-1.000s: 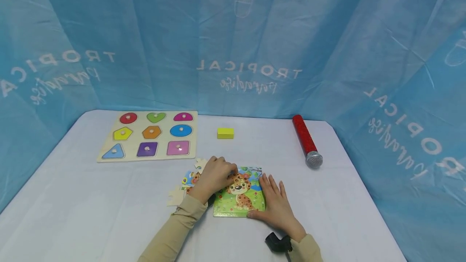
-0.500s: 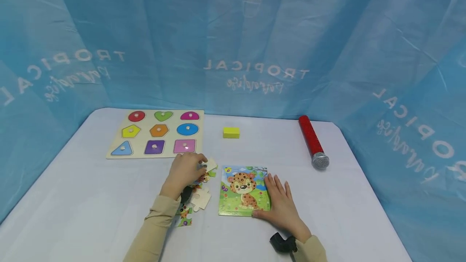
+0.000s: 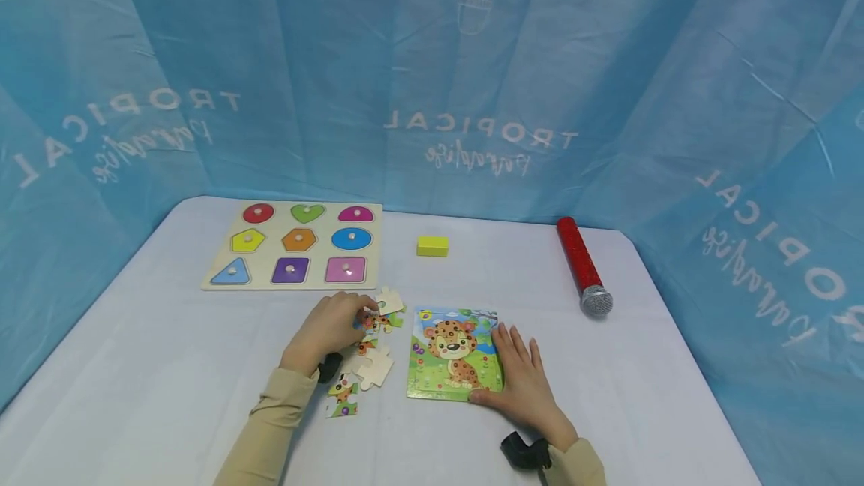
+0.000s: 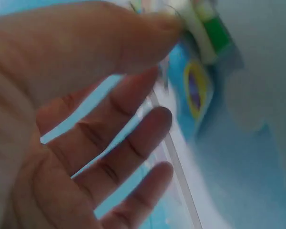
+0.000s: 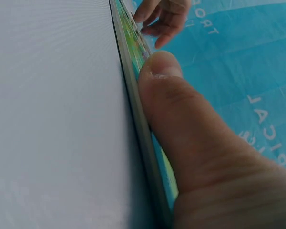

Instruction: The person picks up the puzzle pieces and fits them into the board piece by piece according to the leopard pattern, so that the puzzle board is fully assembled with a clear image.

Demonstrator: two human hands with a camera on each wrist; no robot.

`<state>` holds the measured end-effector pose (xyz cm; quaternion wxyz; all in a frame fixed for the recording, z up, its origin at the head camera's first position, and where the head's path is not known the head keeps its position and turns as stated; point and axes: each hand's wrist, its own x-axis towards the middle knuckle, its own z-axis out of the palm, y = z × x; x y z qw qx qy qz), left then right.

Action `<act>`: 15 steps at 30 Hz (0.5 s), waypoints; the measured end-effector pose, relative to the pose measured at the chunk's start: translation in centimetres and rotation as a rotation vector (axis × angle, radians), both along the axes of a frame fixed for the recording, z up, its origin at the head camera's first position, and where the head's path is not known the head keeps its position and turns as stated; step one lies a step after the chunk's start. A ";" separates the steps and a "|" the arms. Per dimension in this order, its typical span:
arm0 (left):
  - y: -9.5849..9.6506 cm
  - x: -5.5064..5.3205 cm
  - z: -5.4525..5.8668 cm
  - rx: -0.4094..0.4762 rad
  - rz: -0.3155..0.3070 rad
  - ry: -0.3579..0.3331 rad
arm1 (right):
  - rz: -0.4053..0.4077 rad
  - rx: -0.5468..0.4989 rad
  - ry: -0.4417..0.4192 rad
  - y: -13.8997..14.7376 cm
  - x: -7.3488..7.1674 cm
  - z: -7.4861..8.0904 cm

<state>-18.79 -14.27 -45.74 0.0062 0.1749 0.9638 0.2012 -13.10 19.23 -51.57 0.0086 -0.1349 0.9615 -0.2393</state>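
At the table's middle lies a square leopard picture board (image 3: pixel 442 362). The right hand (image 3: pixel 523 385) rests along its right side, fingers spread and thumb at the lower right corner; in the right wrist view the thumb (image 5: pixel 169 105) lies against the board's edge (image 5: pixel 138 109). To the board's left is a small heap of jigsaw pieces, some picture side up, others such as a plain one (image 3: pixel 374 367) face down. The left hand (image 3: pixel 331 328) is at this heap, pinching a jigsaw piece (image 4: pixel 186 93) between thumb and index finger, its other fingers loosely bent.
Behind the heap lies a wooden shape board (image 3: pixel 262 276) with knobbed coloured shapes. A yellow block (image 3: pixel 432 247) stands near the back middle, and a red microphone (image 3: pixel 580 261) lies at the back right. Blue curtains (image 3: pixel 324 58) close off the back and sides.
The left hand has moved leftward from over the picture board to the heap of jigsaw pieces. The right hand stays at the board's edge. The head view has shifted slightly.
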 end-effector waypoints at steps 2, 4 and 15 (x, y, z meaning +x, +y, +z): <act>0.0 0.1 0.0 -0.005 0.003 0.014 | -0.004 0.001 -0.006 0.0 0.0 0.0; -0.2 0.1 0.0 -0.037 0.031 0.029 | -0.006 0.002 -0.010 0.0 0.0 -0.1; -1.2 0.1 -0.3 -0.096 0.057 0.099 | -0.006 0.006 -0.002 0.0 -0.1 -0.3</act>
